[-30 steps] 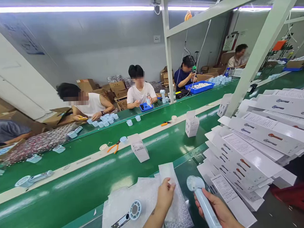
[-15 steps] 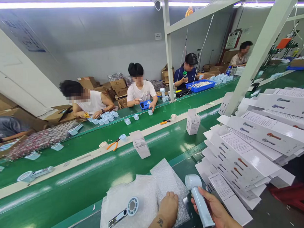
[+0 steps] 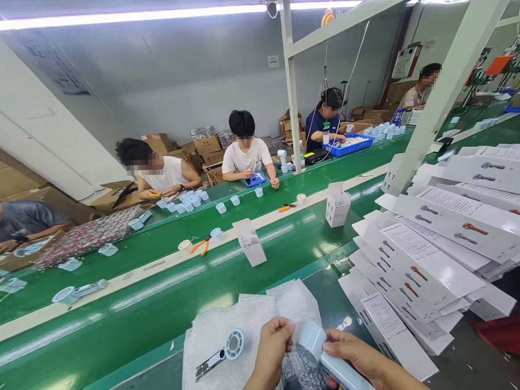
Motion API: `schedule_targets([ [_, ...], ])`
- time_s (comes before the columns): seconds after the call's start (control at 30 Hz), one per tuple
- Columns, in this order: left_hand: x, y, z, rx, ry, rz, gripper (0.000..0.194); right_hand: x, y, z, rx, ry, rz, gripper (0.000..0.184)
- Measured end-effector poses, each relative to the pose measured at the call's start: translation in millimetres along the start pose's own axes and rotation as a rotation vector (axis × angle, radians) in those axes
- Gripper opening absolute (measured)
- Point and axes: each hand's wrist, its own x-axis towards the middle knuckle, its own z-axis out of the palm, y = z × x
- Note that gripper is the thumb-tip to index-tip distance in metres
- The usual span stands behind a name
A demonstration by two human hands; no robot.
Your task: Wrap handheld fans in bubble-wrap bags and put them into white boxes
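My right hand (image 3: 363,359) grips the handle of a pale blue handheld fan (image 3: 329,360), its round head pointing up and left. My left hand (image 3: 271,348) pinches the edge of a clear bubble-wrap bag (image 3: 298,307) right at the fan's head. Both hands are low in the view over a pile of bubble-wrap bags (image 3: 218,338) on the green bench. An open fan body (image 3: 223,354) with a ring-shaped head lies on that pile, left of my left hand.
A fanned stack of flat white cartons (image 3: 420,269) fills the right. Two upright white boxes (image 3: 252,242) (image 3: 337,205) stand on the green conveyor belt (image 3: 161,301). Orange pliers (image 3: 201,245) and tape rolls lie on the divider. Several people work across the belt with pale blue parts.
My left hand lifted a bubble-wrap bag off the pile and brought it to the fan's head. My right hand tilted the fan toward it. The boxes on the belt shifted right.
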Motion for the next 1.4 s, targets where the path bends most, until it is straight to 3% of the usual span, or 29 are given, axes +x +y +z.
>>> schedule_targets([
  [0.1, -12, 6, -7.8, 0.036, 0.053, 0.148, 0.022, -4, 1, 1, -0.028, 0.036, -0.025, 0.042],
  [0.23, -29, 2, -18.4, 0.374, 0.037, 0.425, 0.028, -6, 3, 6, 0.014, 0.105, -0.055, 0.045],
  [0.33, -33, -2, -17.7, 0.540, 0.030, 0.484, 0.027, -6, 4, 11, -0.047, 0.156, -0.081, 0.048],
  [0.47, -30, -1, -8.1, 0.597, 0.140, 0.631, 0.024, -4, 1, 15, -0.206, 0.205, -0.074, 0.045],
  [0.53, -29, -2, -3.3, 0.696, 0.070, 0.795, 0.028, -1, -1, 15, -0.226, 0.215, -0.055, 0.044],
  [0.6, -28, -3, 0.7, 0.798, -0.135, 0.937, 0.029, 4, -3, 15, -0.230, 0.251, -0.063, 0.044],
  [0.67, -27, -1, 3.8, 0.743, -0.322, 0.895, 0.025, 9, -2, 17, -0.252, 0.296, -0.080, 0.043],
  [0.7, -25, 2, 4.9, 0.640, -0.335, 0.794, 0.023, 10, -2, 18, -0.274, 0.308, -0.081, 0.042],
  [0.8, -20, 14, 5.2, 0.287, -0.151, 0.457, 0.017, 8, -5, 22, -0.399, 0.306, -0.080, 0.034],
  [0.87, -19, 21, 2.4, 0.189, -0.068, 0.388, 0.013, 0, -14, 22, -0.555, 0.319, -0.107, 0.028],
  [1.0, -26, 34, -10.7, 0.130, -0.180, 0.301, 0.018, -29, -41, 21, -0.956, 0.393, -0.247, 0.025],
  [1.07, -31, 43, -19.8, 0.102, -0.264, 0.224, 0.018, -44, -54, 25, -1.090, 0.370, -0.289, 0.024],
  [1.13, -37, 54, -29.6, 0.121, -0.327, 0.199, 0.017, -56, -64, 35, -1.153, 0.299, -0.249, 0.025],
  [1.2, -42, 65, -40.1, 0.186, -0.318, 0.229, 0.021, -63, -72, 45, -1.171, 0.236, -0.219, 0.027],
  [1.33, -45, 69, -59.7, 0.278, -0.142, 0.306, 0.021, -66, -82, 65, -1.022, 0.217, -0.267, 0.025],
  [1.4, -41, 60, -63.3, 0.233, -0.068, 0.404, 0.035, -64, -83, 76, -0.916, 0.172, -0.335, 0.024],
])
